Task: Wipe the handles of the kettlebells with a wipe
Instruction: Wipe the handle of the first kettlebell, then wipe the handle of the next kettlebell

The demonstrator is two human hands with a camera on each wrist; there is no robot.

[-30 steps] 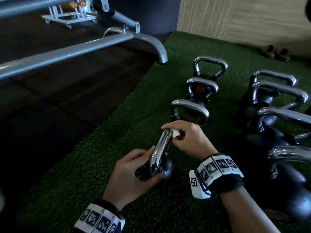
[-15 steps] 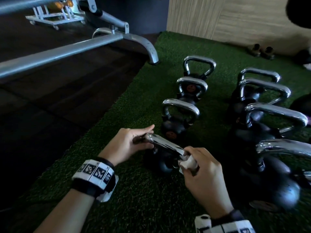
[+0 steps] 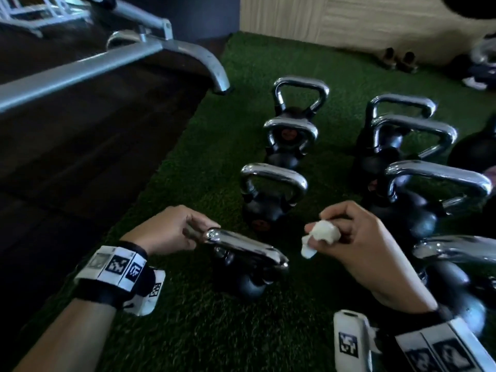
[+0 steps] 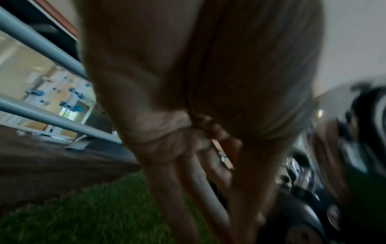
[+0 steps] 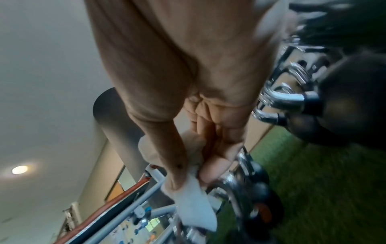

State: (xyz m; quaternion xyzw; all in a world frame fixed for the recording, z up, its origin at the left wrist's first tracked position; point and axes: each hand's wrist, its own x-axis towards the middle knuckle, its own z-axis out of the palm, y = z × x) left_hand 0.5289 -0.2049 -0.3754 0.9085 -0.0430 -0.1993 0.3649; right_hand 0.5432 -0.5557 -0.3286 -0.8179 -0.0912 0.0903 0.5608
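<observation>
The nearest small black kettlebell stands on green turf, its chrome handle running left to right. My left hand grips the handle's left end with curled fingers. My right hand hovers just right of and above the handle's right end, off the metal, and pinches a crumpled white wipe. In the right wrist view the wipe hangs from thumb and fingers beside a chrome handle. The left wrist view is blurred; the left hand fills it.
Three more small kettlebells line up behind the near one. Several larger ones crowd the right side, one handle close under my right forearm. A grey machine frame crosses the dark floor at left. Shoes sit by the wooden wall.
My right hand has lifted the wipe off the handle's right end and drawn it up and to the right. The left hand keeps its hold on the left end.
</observation>
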